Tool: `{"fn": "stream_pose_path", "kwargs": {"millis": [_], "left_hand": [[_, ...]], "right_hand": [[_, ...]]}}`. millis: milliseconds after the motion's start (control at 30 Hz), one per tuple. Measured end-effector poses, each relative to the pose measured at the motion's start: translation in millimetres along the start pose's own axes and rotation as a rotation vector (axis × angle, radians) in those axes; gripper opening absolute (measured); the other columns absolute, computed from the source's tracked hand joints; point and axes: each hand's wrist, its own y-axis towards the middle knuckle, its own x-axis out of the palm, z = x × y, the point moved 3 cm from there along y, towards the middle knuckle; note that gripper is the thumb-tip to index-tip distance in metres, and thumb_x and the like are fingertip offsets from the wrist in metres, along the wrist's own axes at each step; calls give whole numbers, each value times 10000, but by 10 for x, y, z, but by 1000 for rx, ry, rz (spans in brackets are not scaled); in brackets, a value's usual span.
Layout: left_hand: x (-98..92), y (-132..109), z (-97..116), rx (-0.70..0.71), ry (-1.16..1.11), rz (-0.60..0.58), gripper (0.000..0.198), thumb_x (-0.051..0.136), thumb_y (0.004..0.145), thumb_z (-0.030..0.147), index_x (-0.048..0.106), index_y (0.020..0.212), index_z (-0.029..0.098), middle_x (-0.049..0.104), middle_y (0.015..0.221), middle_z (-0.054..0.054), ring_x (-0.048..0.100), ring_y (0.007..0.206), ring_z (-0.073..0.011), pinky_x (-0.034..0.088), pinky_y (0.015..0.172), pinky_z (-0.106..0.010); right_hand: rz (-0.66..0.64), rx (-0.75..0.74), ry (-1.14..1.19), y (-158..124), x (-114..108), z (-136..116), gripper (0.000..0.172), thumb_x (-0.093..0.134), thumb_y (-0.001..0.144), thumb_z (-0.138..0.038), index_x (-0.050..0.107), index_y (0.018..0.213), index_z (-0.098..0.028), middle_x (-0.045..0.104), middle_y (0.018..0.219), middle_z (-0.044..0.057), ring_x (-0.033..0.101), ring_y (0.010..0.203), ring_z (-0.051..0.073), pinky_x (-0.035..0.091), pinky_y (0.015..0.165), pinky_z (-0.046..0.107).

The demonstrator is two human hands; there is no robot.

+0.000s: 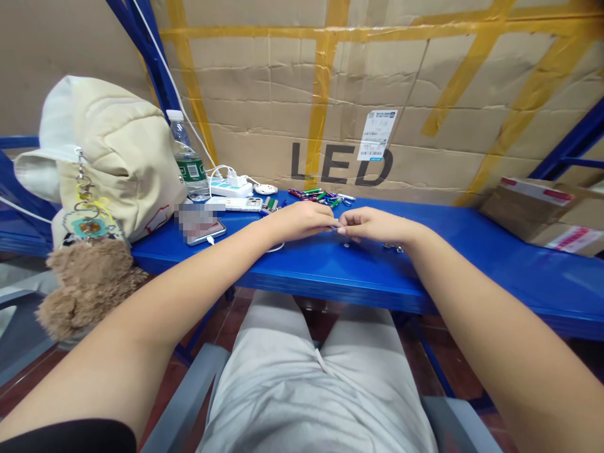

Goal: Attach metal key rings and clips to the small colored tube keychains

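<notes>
Head view: left hand (302, 221) and right hand (372, 225) in narrow pinches, fingertips meeting on a tiny metal piece (334, 228) over the blue steel shelf (472, 264), just before scattered coloured small parts (318, 197).

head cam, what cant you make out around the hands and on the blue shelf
All in the head view:
- small thing at the fingertips of the left hand and right hand: mostly hidden by the fingers
- pile of coloured small parts: too small to identify
- phone: partly covered by a blur patch
- cardboard parcel: cut off by the right edge
</notes>
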Motion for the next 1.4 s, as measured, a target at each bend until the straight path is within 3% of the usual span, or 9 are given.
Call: {"fn": "stream_pose_path", "kwargs": {"millis": [67, 167, 333, 500, 733, 900, 1067, 1300, 1400], "left_hand": [[-18, 2, 11, -50, -30, 61, 205, 554, 887, 263, 714, 1002, 203, 698, 1019, -91, 641, 959, -177, 469, 894, -287], [-68, -13, -39, -259, -126, 251, 256, 566, 879, 320, 698, 1044, 176, 705, 1021, -82, 638, 959, -183, 474, 881, -306], [-10, -31, -173, -480, -434, 298, 354, 578, 861, 420, 701, 1036, 138, 722, 930, -71, 651, 842, -161, 486, 812, -308], [11, -29, -178, -405, -443, 356, 367, 582, 863, 426, 699, 1065, 143, 722, 992, -80, 654, 866, -161, 489, 820, -306], [-65, -23, -83, -156, -46, 380, 225, 595, 861, 263, 709, 1026, 162, 721, 1018, -85, 646, 968, -174, 470, 890, -304], [-67, -19, -164, -337, -235, 396, 296, 578, 871, 346, 709, 1057, 157, 720, 1054, -78, 647, 987, -191, 473, 904, -322], [-18, -59, -209, -403, -424, 325, 378, 609, 839, 432, 705, 1072, 150, 714, 1089, -87, 646, 1016, -209, 467, 940, -356], [-44, -62, -142, -271, -222, 385, 287, 621, 829, 341, 720, 1039, 172, 715, 1054, -76, 637, 987, -185, 465, 924, -322], [-54, -54, -172, -343, -286, 388, 314, 619, 832, 379, 717, 1049, 174, 716, 1050, -75, 637, 974, -186, 469, 905, -323]], "right_hand": [[34, 15, 29, -7, -11, -10, 375, 546, 819, -567, 538, 723, -206, 572, 634, -15, 502, 594, 130, 407, 613, 262], [276, -33, -41, 31, -57, -53, 376, 466, 874, -553, 551, 781, -199, 579, 661, 10, 507, 609, 145, 401, 614, 274], [564, -246, -531, 112, -53, -142, 305, 384, 923, -374, 597, 841, -172, 638, 856, 116, 567, 797, 221, 403, 725, 326], [605, -254, -521, 112, -22, -144, 337, 342, 941, -377, 518, 719, -195, 588, 762, 89, 525, 718, 202, 376, 679, 317], [353, -63, 236, 193, 120, -66, 410, 318, 947, -537, 414, 702, -224, 337, 544, -50, 293, 469, 116, 304, 505, 266], [589, -196, -268, 142, 34, -155, 386, 300, 963, -451, 477, 727, -202, 544, 693, 56, 502, 676, 183, 372, 655, 301], [556, -219, -691, 113, 39, -165, 308, 309, 952, -343, 510, 775, -191, 623, 796, 117, 548, 738, 214, 354, 676, 309], [498, -183, -253, 176, 99, -122, 467, 212, 984, -410, 380, 594, -216, 519, 594, 25, 490, 593, 148, 358, 611, 271], [505, -193, -238, 163, 70, -137, 475, 225, 988, -421, 451, 633, -200, 564, 638, 33, 516, 622, 153, 361, 618, 268]]}}
